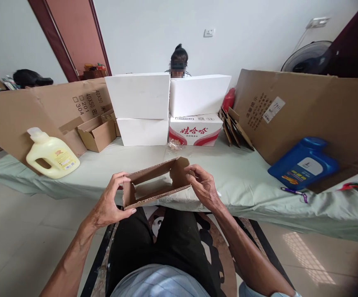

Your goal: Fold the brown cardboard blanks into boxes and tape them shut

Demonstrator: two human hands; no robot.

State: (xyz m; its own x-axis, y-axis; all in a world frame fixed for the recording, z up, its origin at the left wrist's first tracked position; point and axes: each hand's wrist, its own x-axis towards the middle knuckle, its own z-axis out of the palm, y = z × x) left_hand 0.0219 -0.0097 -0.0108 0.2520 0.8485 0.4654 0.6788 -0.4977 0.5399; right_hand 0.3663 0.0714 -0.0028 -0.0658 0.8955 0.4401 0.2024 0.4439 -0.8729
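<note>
A long brown cardboard box (157, 202) is held tilted over the table's near edge, and pale green cloth shows through its open middle. My left hand (112, 202) grips its left end, thumb below and fingers above. At the right end, the fingers of my right hand (203, 185) are pinched by the upper corner of the cardboard. Beyond the box, a small crumpled piece of clear plastic (175, 144) lies before the stacked boxes.
White boxes (138, 97) and a printed red-and-white carton (196, 131) are stacked ahead. A yellow jug (53, 154) stands left, a blue bottle (304, 163) right. Folded cardboard (234, 128) leans near a large panel (309, 107). A person (179, 62) sits behind the stack.
</note>
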